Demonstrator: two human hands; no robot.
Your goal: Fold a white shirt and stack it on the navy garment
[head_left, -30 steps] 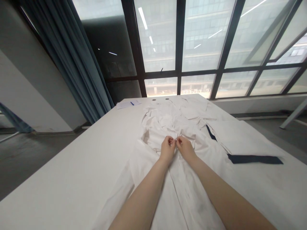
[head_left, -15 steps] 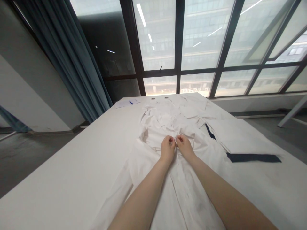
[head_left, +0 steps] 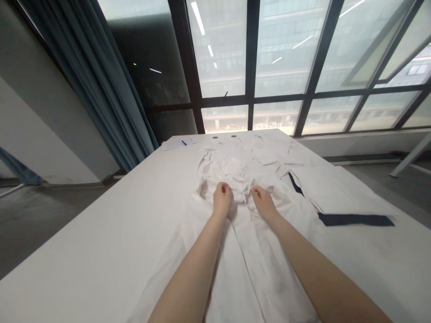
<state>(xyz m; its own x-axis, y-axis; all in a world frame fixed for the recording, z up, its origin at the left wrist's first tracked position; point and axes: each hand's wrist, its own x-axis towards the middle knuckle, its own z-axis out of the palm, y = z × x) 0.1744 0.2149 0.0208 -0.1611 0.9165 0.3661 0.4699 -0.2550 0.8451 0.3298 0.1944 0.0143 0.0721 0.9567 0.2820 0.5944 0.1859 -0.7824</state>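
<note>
A white garment [head_left: 256, 255] lies spread along the white table [head_left: 101, 233], its upper part crumpled toward the window. My left hand [head_left: 222, 199] is closed, pinching a fold of the white cloth just left of the garment's middle seam. A short gap to the right, my right hand [head_left: 264, 202] is also closed on the cloth. Both forearms reach out over the garment from the near edge. Dark blue trim [head_left: 355, 220] shows on the garment's part at the right.
Papers with a blue pen [head_left: 178, 143] lie at the table's far left corner, beside two round holes [head_left: 224, 136] in the tabletop. Large windows [head_left: 283, 67] stand behind the table. A blue curtain [head_left: 97, 85] hangs at the left. Grey floor lies on both sides.
My hands were pinched together at the garment's middle. They have since drawn apart, the left hand moving left and a little farther away, each still gripping cloth.
</note>
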